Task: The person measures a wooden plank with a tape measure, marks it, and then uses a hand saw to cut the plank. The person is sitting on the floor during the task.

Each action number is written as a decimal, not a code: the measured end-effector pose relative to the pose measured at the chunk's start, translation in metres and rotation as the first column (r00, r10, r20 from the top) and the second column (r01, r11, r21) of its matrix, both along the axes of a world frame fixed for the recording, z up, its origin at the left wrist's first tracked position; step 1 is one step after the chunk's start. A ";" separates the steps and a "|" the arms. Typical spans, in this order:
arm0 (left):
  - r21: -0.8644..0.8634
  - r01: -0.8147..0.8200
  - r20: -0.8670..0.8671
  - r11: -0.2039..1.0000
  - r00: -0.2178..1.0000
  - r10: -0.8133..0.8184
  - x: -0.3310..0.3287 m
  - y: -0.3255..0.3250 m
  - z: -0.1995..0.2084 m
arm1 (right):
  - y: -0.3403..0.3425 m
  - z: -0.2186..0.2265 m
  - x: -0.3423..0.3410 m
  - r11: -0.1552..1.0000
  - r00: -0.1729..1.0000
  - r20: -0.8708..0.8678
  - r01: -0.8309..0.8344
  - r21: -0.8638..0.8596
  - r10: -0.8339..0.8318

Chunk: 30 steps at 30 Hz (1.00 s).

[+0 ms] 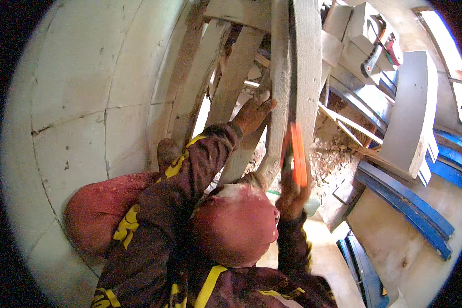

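Observation:
My left hand [254, 113] is stretched out flat, its fingers resting against a tall upright grey block [307, 66] and the pale plank [278, 92] beside it. My right hand [291, 197] grips a long, flat orange tool [296, 154], held upright against the lower edge of the same block. Both sleeves are dark with yellow stripes. My knees in red trousers [235, 226] are bent below the hands.
A wall of large pale grey blocks [77, 92] curves along the left. Slanted wooden planks [231, 77] stand ahead. At right lie a big grey block [410, 113], blue boards [405, 205], a hand saw [379, 49] on stacked blocks, and rubble [333, 159] below.

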<state>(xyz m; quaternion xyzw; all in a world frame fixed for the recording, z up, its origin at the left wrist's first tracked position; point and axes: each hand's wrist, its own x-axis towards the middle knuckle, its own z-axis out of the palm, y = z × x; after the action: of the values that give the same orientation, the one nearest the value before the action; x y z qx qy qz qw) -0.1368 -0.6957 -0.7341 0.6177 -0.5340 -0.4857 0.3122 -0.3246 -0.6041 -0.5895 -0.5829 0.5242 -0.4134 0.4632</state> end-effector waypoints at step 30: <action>0.037 -0.125 -0.060 0.991 0.990 0.127 -0.015 0.011 -0.012 | 0.019 -0.036 -0.018 0.999 0.993 -0.116 -0.001 -0.053 -0.005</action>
<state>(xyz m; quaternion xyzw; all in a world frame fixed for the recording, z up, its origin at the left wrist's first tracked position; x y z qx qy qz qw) -0.1515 -0.6846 -0.7463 0.6399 -0.4759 -0.4928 0.3482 -0.3430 -0.5848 -0.6256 -0.6176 0.5396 -0.3931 0.4158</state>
